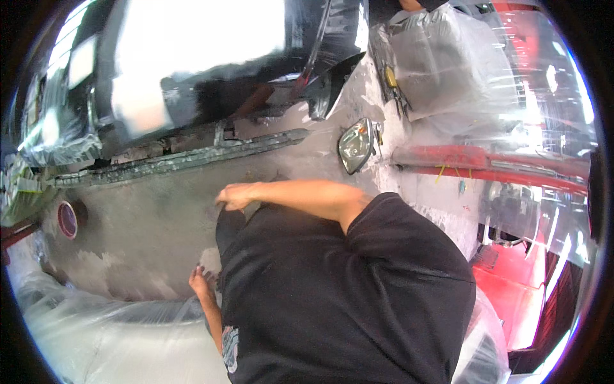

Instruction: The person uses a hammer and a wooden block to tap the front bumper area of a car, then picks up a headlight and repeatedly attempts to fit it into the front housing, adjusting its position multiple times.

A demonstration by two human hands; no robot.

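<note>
We look down past our black shirt point(345, 294) at a grey concrete floor point(147, 224) in the middle of the frame. Our right hand point(235, 195) reaches across from the right at centre frame, fingers curled loosely downward, holding nothing that we can make out. Our left hand point(201, 281) sits low and left of centre, fingers together and pointing up at the floor; whether it presses on the floor we cannot tell. The nearest loose part, a long dark trim strip point(179, 160), lies on the floor above both hands, apart from them, under the black car body point(211, 83) at the upper left. A headlight unit point(355, 146) lies right of the strip's end, up and right of the right hand. Clear plastic sheeting point(109, 339) fills the lower left.
</note>
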